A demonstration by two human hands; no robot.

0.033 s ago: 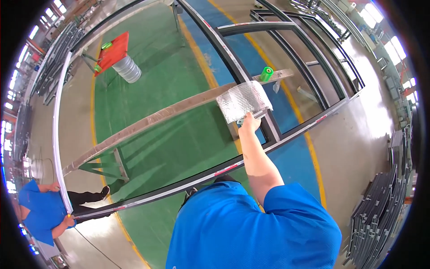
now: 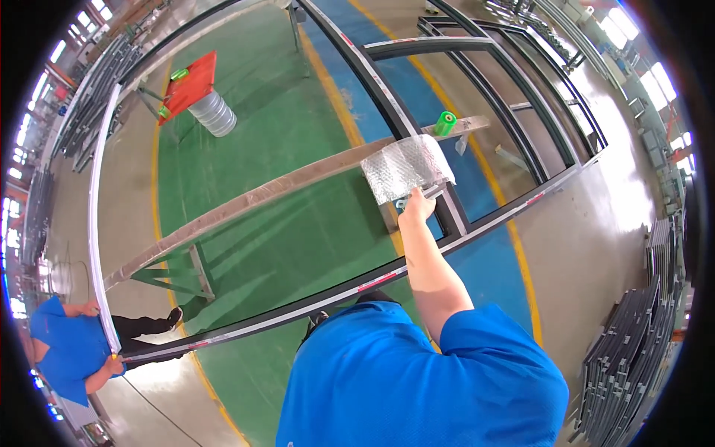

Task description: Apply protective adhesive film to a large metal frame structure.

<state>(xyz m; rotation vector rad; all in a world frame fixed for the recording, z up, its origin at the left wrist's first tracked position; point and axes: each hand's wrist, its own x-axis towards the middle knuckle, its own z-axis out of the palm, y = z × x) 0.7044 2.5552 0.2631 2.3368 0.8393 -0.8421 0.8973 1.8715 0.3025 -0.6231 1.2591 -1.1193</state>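
Note:
My right hand (image 2: 418, 206) reaches forward, its fingers closed, at the near edge of a silvery sheet of bubble wrap (image 2: 402, 170). Small metallic and pale-blue parts show beside the fingers; I cannot make out what they belong to or whether I grip them. The bubble wrap drapes over the dark upright bar of a large frame (image 2: 365, 281) with silver-white strips along it. Just beyond the wrap, a green roll of film (image 2: 445, 123) stands on a padded beam (image 2: 298, 179) that runs under the frame. My left hand is not in view.
At the lower left, another person (image 2: 71, 346) in blue holds the frame's corner. A red board (image 2: 190, 86) sits by a stack of grey rounds (image 2: 213, 114). Dark profiles (image 2: 629, 357) are piled on the right. A green trestle leg (image 2: 197, 272) stands under the beam.

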